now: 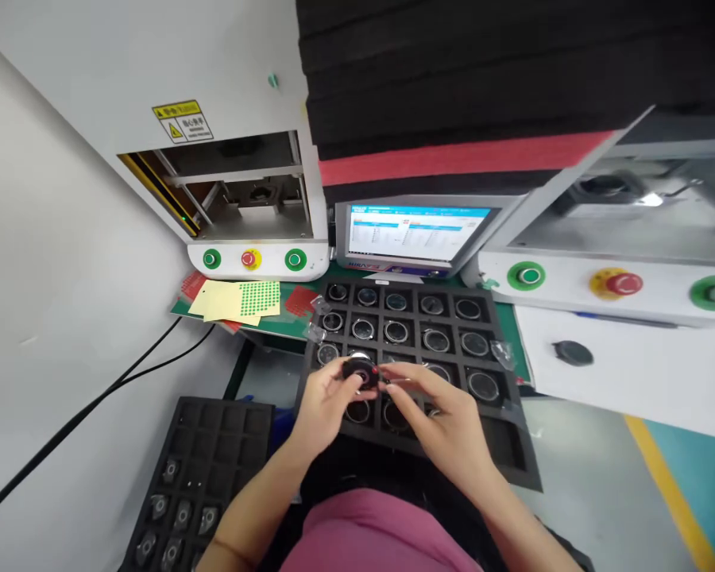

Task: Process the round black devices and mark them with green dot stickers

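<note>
**Two hands meet at a black disc over a filled tray**

The left hand (322,405) grips the disc (361,372) at its edge, thumb across its face, perhaps to steady it and leave the right side open. The right hand (450,417) comes in from that side, thumb and forefinger drawn together at the rim beside a small red spot (375,370). Whether they pinch something tiny or only the rim, I cannot tell.

The disc is above the near part of the large tray (530,469), in front of the body, which seems to suit close finger work. Round, ringed parts (396,331) sit in separate compartments, likely to keep their faces from rubbing. Bits of clear film (503,354) lie at the tray's right edge.

A second tray (186,409), lower and to the left, holds smaller parts (183,515) in its nearer cells. Sheets with green dots (260,299) lie left of the screen (417,232), apparently within reach. At right, another dark disc (573,353) rests on white paper (685,373), near a pen (625,319).
</note>
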Demonstrator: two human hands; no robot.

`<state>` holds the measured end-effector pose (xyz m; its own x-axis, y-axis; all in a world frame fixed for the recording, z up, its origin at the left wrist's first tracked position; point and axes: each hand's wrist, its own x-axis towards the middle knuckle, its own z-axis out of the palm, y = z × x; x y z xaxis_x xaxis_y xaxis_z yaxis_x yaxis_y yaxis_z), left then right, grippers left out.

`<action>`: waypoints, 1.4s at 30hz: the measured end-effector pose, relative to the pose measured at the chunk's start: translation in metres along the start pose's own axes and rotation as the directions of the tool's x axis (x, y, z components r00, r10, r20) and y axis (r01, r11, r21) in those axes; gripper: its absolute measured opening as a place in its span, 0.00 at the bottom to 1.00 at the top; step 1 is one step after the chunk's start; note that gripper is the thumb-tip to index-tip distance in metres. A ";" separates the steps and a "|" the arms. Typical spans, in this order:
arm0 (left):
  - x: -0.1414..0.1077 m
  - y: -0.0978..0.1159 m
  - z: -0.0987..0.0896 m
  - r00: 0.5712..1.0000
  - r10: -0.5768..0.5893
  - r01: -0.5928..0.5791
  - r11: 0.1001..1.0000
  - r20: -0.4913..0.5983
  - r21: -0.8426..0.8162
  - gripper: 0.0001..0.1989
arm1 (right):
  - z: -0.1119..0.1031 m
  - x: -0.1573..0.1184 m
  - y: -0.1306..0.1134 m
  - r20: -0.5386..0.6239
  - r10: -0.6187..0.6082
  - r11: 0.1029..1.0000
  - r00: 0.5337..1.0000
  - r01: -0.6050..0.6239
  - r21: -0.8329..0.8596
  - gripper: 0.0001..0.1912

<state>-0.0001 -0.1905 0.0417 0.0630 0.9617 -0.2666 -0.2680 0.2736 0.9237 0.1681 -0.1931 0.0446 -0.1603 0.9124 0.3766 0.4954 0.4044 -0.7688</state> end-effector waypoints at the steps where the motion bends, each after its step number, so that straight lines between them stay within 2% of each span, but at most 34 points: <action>1: -0.007 0.000 0.008 0.999 0.018 -0.018 1.000 0.031 0.008 0.19 | -0.002 -0.006 -0.002 -0.036 0.032 0.998 0.999 -0.030 0.052 0.15; 3: -0.017 0.000 0.022 0.992 0.075 -0.082 0.994 0.103 0.071 0.16 | -0.008 -0.015 -0.004 -0.119 0.121 0.980 0.985 -0.099 0.172 0.12; 6: -0.024 -0.003 0.034 0.965 0.155 -0.196 0.963 0.214 0.186 0.12 | -0.020 -0.024 -0.005 -0.218 0.272 0.924 0.937 -0.191 0.333 0.06; 10: -0.025 -0.008 0.041 0.926 0.179 -0.283 0.912 0.333 0.296 0.12 | -0.038 -0.037 -0.003 -0.231 0.372 0.871 0.899 -0.252 0.422 0.08; 14: -0.026 -0.007 0.050 0.860 0.238 -0.433 0.808 0.451 0.400 0.13 | -0.057 -0.051 0.000 -0.267 0.285 0.909 0.921 -0.171 0.381 0.02; 17: -0.028 -0.006 0.061 0.801 0.307 -0.545 0.730 0.514 0.412 0.12 | -0.066 -0.060 0.003 -0.287 0.203 0.905 0.936 -0.067 0.419 0.07; 21: -0.027 -0.011 0.075 0.747 0.338 -0.613 0.684 0.573 0.395 0.12 | -0.073 -0.071 0.011 -0.327 0.197 0.881 0.924 -0.021 0.472 0.08; 29: -0.021 -0.029 0.088 0.646 0.346 -0.694 0.638 0.680 0.334 0.13 | -0.078 -0.096 0.030 -0.291 0.189 0.822 0.938 0.011 0.569 0.09; 34: -0.017 -0.042 0.086 0.630 0.337 -0.702 0.632 0.700 0.328 0.14 | -0.064 -0.108 0.044 -0.354 0.166 0.815 0.921 0.073 0.574 0.12; 39: -0.013 -0.058 0.076 0.630 0.295 -0.669 0.676 0.718 0.309 0.14 | -0.059 -0.115 0.061 -0.272 0.076 0.845 0.959 0.083 0.528 0.08; 42: -0.013 -0.066 0.073 0.642 0.307 -0.658 0.691 0.703 0.299 0.14 | -0.056 -0.120 0.066 -0.271 0.005 0.876 0.962 0.127 0.465 0.09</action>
<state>0.0872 -0.2200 0.0041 0.6339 0.7104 0.3058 0.0606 -0.4398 0.8960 0.2674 -0.2792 -0.0226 0.0799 0.8630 0.4989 0.0164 0.4993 -0.8663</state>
